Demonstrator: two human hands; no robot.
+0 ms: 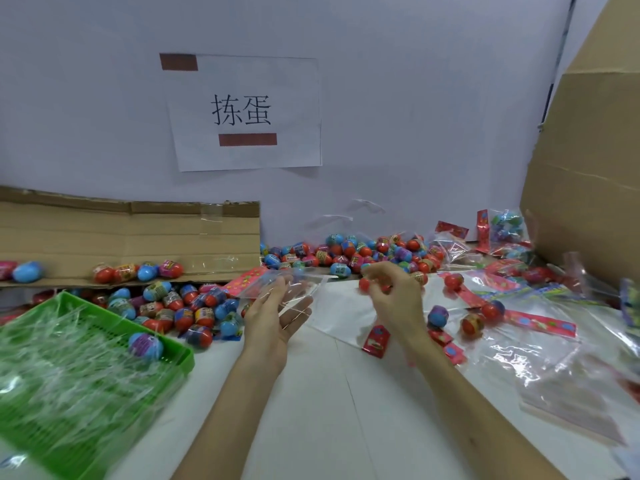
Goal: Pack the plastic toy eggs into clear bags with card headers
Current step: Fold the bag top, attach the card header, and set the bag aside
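Green basket (185, 358), lower left, holds crinkled clear film (69, 368) and one purple-and-blue egg (146, 345). Over the white worktop (329, 410), the left hand (273, 317), fingers nearly straight, appears to pinch a clear bag (298, 289) with a pink card header (247, 282); blur obscures the grip. Just right of it, the right hand (391, 292) curls round a red toy egg (365, 284). Beyond lie loose eggs (346, 254), a cardboard flap (138, 233) and a paper sign (246, 112).
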